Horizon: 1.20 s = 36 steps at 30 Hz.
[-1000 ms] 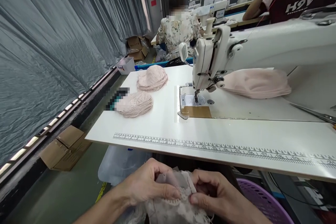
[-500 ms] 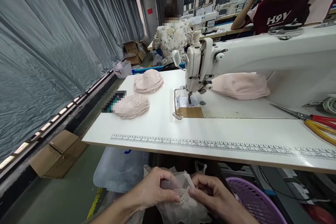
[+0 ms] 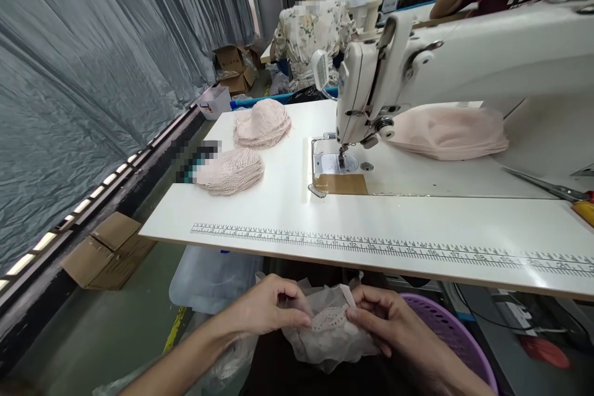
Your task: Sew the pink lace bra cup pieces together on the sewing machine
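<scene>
Low in the head view, below the table edge, a sheer whitish fabric piece point(image 3: 331, 343) with a dotted, lace-like patch hangs bunched between my hands. My left hand point(image 3: 271, 309) has its thumb and fingers closed at the fabric's left side, beside the patch. On the other side, my right hand point(image 3: 378, 315) pinches the fabric near a narrow, pale folded strip point(image 3: 347, 297). Its lower folds hang loose over my dark lap. Some of my fingertips are hidden behind the cloth.
Above my hands is a white table point(image 3: 260, 216) with a printed ruler, bearing a sewing machine point(image 3: 362, 93). Two pale pink stacks point(image 3: 232, 170) lie left and a pink pile point(image 3: 450, 133) behind the needle. Scissors point(image 3: 542, 182) lie right; a purple basket point(image 3: 445, 328) stands below. A co-worker point(image 3: 309, 31) sits ahead.
The view has shifted, with the table and machine higher in the picture. My hands have moved slightly apart, and the dotted patch shows more openly between them.
</scene>
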### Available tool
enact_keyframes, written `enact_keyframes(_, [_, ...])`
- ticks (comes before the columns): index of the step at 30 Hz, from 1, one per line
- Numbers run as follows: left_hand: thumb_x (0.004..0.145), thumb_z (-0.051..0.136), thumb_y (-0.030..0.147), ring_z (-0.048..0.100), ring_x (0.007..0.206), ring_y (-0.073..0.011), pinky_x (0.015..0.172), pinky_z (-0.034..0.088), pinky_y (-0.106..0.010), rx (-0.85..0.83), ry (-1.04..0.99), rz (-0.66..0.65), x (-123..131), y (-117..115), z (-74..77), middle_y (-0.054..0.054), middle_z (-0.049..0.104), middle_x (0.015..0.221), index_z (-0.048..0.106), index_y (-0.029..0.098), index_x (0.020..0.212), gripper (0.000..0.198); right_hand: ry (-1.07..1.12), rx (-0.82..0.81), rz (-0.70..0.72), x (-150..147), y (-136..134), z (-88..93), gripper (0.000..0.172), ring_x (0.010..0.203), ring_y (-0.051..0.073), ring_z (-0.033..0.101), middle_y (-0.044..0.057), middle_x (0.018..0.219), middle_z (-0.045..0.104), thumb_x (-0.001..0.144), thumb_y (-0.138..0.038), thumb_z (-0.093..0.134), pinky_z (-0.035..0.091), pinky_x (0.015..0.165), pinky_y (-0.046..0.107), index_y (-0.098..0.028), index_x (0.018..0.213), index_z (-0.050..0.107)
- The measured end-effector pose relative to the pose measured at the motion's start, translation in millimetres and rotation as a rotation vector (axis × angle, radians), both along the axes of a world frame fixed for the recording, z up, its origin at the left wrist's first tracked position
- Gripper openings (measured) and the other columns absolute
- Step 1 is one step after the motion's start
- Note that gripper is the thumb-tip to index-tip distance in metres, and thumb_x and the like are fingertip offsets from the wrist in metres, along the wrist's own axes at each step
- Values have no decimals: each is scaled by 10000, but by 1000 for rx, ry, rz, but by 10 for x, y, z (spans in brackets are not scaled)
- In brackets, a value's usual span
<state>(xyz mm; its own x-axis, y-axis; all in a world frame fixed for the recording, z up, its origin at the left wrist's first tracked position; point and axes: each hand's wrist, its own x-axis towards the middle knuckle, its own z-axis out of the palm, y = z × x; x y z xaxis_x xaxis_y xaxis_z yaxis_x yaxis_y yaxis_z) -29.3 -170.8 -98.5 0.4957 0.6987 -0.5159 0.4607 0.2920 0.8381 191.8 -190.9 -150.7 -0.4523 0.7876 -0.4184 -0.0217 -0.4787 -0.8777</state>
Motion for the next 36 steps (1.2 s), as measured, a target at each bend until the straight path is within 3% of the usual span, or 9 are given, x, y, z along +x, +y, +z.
enact_keyframes(7, [766, 619, 270, 484, 633, -110, 585, 368, -196, -32, -34, 1, 32, 69, -71, -18, 598, 704, 699, 139, 738, 156, -15, -47, 12, 77, 61, -9, 350, 363, 25, 240, -73, 500, 459, 662, -521, 699, 183, 396, 205, -181, 672, 612])
enact_keyframes(13, [701, 697, 300, 496, 631, -112, 559, 356, -187, -78, -42, -3, 70, 116, -106, 6, 585, 675, 684, 144, 766, 169, 6, -56, 22, 95, 83, -44, 305, 363, 24, 242, -73, 505, 469, 676, -471, 704, 169, 388, 197, -184, 663, 603])
enact_keyframes(17, [654, 735, 318, 436, 576, -87, 503, 299, -183, -15, -34, -15, 140, 149, -164, 31, 509, 624, 687, 137, 702, 193, 19, -58, 54, 78, 95, -25, 285, 388, 35, 268, -66, 537, 481, 672, -448, 709, 193, 379, 186, -187, 686, 595])
enact_keyframes(21, [675, 704, 307, 488, 630, -110, 544, 340, -195, 17, -14, 36, 193, 148, -233, 13, 532, 670, 676, 128, 643, 183, 12, -37, 67, 84, 114, -11, 308, 403, 37, 270, -68, 555, 461, 704, -479, 672, 206, 388, 184, -188, 690, 571])
enact_keyframes(25, [652, 722, 370, 442, 576, -98, 510, 308, -199, 3, 8, 71, 207, 128, -280, 23, 489, 614, 616, 119, 589, 279, -22, -23, 93, 103, 129, -7, 380, 409, 43, 286, -62, 578, 458, 726, -564, 613, 233, 390, 185, -190, 706, 550])
enact_keyframes(30, [628, 730, 447, 362, 542, -84, 478, 247, -202, 50, 28, 82, 230, 115, -321, 41, 413, 578, 497, 128, 528, 408, -21, -16, 120, 118, 153, -15, 374, 411, 43, 320, -64, 566, 455, 702, -543, 653, 276, 392, 176, -181, 730, 562])
enact_keyframes(36, [654, 708, 437, 350, 540, -84, 479, 243, -199, 37, 20, 127, 265, 98, -359, 47, 395, 558, 429, 144, 527, 424, -17, 2, 128, 118, 165, -36, 396, 421, 45, 353, -64, 556, 463, 677, -548, 673, 285, 371, 160, -172, 725, 558])
